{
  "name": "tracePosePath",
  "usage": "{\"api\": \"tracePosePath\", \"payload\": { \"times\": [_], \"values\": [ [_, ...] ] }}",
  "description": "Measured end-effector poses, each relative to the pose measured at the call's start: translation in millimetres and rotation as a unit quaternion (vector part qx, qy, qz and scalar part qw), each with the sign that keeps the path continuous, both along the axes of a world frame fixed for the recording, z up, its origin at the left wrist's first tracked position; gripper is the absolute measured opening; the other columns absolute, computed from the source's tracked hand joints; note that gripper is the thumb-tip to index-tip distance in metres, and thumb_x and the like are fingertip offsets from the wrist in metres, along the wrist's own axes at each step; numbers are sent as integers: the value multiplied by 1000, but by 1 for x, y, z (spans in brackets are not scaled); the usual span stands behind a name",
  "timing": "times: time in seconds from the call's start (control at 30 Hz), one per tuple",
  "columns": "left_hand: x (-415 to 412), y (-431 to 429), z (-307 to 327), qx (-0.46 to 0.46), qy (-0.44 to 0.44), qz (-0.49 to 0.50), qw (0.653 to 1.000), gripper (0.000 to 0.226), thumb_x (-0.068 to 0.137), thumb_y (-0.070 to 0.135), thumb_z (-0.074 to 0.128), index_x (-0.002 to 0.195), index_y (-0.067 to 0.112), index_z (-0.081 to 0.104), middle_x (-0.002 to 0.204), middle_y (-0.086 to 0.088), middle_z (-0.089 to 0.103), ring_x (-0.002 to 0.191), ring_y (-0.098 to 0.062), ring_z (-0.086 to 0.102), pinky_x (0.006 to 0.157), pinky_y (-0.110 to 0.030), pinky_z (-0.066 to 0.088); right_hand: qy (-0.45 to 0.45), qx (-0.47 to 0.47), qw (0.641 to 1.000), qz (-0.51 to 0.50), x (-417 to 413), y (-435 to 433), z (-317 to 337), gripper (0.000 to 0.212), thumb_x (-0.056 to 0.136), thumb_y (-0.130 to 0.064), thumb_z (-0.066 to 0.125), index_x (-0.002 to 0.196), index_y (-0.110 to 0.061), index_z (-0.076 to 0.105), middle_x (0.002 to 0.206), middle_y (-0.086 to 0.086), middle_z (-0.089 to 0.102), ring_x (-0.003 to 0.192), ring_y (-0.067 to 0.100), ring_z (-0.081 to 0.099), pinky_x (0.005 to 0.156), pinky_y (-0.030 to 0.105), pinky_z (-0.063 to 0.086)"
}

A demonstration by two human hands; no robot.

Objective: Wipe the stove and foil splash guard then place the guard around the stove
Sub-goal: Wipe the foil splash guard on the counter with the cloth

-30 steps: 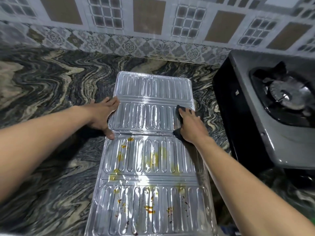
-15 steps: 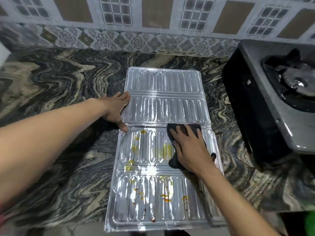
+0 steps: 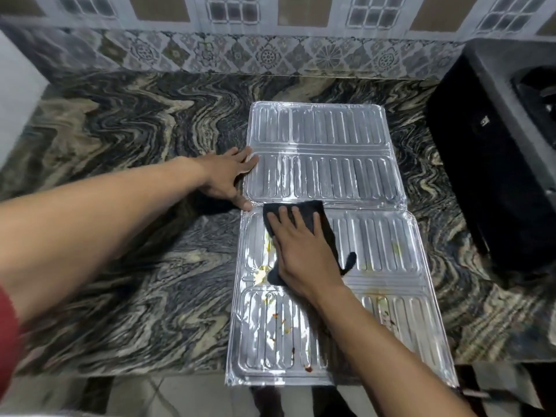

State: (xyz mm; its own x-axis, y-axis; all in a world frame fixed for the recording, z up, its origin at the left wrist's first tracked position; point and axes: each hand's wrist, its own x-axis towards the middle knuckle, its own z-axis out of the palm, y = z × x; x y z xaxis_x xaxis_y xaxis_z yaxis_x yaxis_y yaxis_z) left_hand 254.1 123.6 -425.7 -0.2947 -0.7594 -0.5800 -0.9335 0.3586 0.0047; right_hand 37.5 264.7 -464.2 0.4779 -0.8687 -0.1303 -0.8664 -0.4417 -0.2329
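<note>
My right hand presses flat, fingers straight, on a dark cloth. My left hand, flat too, pins the foil guard by its left edge. The guard lies unfolded at the worktop's front edge. Its 2 far panels look clean and its 2 near ones are stained. Placing it round the stove, at the right, is left to do.

Dim, motion-blurred view; glare on the foil splash guard; edges bowed.

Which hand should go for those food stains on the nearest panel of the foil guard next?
Right. The right hand presses the black cloth flat on the foil guard, just beyond the stains. The left hand rests on the guard's left edge, without a cloth.
</note>
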Motion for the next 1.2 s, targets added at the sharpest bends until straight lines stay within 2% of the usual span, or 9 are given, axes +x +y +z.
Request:
{"api": "tracePosePath", "payload": {
  "times": [0.13, 0.27, 0.5, 0.63, 0.73, 0.8, 0.9, 1.0, 1.2],
  "values": [
    [3, 0, -2, 3, 13, 7, 1000, 131, 63, 81, 64, 155, 27, -13, 163, 3, -21, 151, -24, -11, 122, -52, 9, -26, 8, 996, 84, 20, 26, 0, 63, 98, -25, 42, 157, -19, 19, 163, 6, 24, 152, 26, 15, 122, 54, 1],
    [3, 1, -2, 2, 20, 13, 1000, 131, 63, 80, 64, 155, 27, -13, 163, 3, -21, 151, -23, -12, 122, -51, 8, -35, 17, 991, 125, 2, 49, 1, 53, 105, -36, 22, 157, -25, 20, 163, 0, 24, 151, 18, 16, 123, 48, 4],
    [-8, 11, 3, -13, 12, 26, 1000, 119, 77, 70, 63, 155, 27, -15, 162, 1, -22, 152, -25, -11, 120, -57, 8, 22, -7, 997, -73, -78, 16, -6, 53, 106, -42, 13, 158, -31, 5, 166, -7, 8, 153, 12, 1, 123, 45, 1],
    [-15, 55, 2, -32, 70, -40, 996, 88, 92, 66, 39, 148, 37, -22, 157, 3, -29, 151, -20, -15, 121, -56, 2, 41, -18, 995, -87, -80, 7, -9, 52, 105, -44, 13, 157, -37, 9, 166, -7, 9, 153, 21, -1, 122, 48, -5],
    [-8, 81, 2, 12, 49, -42, 998, 124, 61, 97, 42, 150, 40, -23, 155, 7, -33, 147, -14, -23, 121, -55, -4, 35, -17, 996, -85, -78, 1, -5, 52, 105, -44, 13, 157, -38, 9, 166, -7, 5, 153, 18, -2, 122, 49, -3],
    [-6, 80, 1, 4, 19, -47, 999, 143, 43, 102, 46, 150, 39, -25, 155, 7, -33, 147, -14, -23, 120, -55, -4, 32, -19, 997, -70, -80, -4, -5, 52, 105, -44, 13, 157, -37, 8, 166, -7, 5, 153, 16, -1, 123, 48, -2],
    [-9, 78, -1, 1, 16, -48, 999, 146, 39, 104, 46, 148, 40, -29, 156, 6, -34, 148, -16, -21, 121, -55, -3, 34, -9, 997, -76, -95, -18, -7, 53, 105, -44, 13, 157, -34, 6, 166, -3, 5, 153, 17, -1, 123, 46, -3],
    [-10, 78, -2, -8, 6, -60, 998, 144, 40, 105, 42, 147, 40, -30, 157, 5, -34, 149, -16, -20, 121, -54, -5, 44, -9, 987, -156, -126, -26, -6, 55, 106, -41, 16, 158, -26, 8, 166, 4, 7, 153, 21, 1, 123, 44, -3],
    [-13, 78, 2, 4, -6, -62, 998, 146, 41, 103, 46, 148, 38, -29, 155, 5, -35, 148, -15, -22, 121, -55, 0, 33, -20, 968, -248, -135, 29, -5, 54, 107, -36, 18, 158, -20, 12, 166, 9, 10, 153, 22, 3, 123, 43, -4]
  ]
}}
